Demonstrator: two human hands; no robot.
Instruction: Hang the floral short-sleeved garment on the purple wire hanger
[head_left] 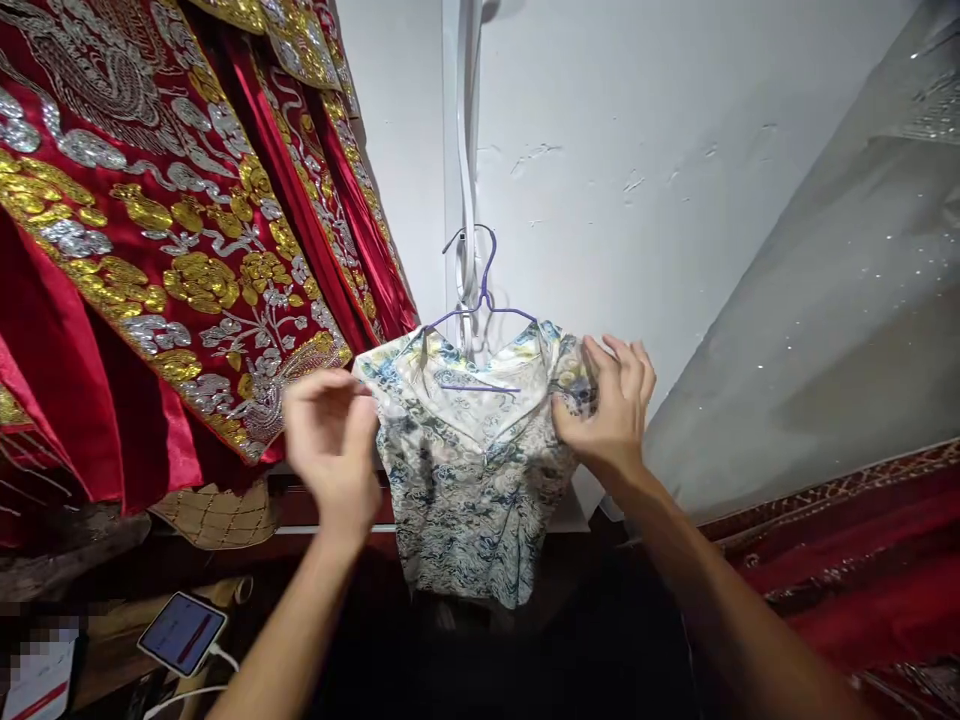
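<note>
A short-sleeved V-neck blouse (472,500) with a blue, white and yellow pattern hangs on a thin purple wire hanger (486,297). The hanger's hook is up against a white vertical strap or pole (466,150). At the blouse's left shoulder edge, my left hand (330,440) is curled, fingertips and thumb close together at the sleeve; it is slightly blurred. My right hand (611,410) holds the other sleeve, thumb in front and fingers at the outer edge. The hanger's lower bar shows through the neckline.
Red garments with gold and silver embroidery (202,280) hang on the left. A pale sparkly sheer fabric (847,300) covers the right side, above red cloth (862,560). Behind is a white wall (600,120). At lower left lies a phone (182,633) with a white cable.
</note>
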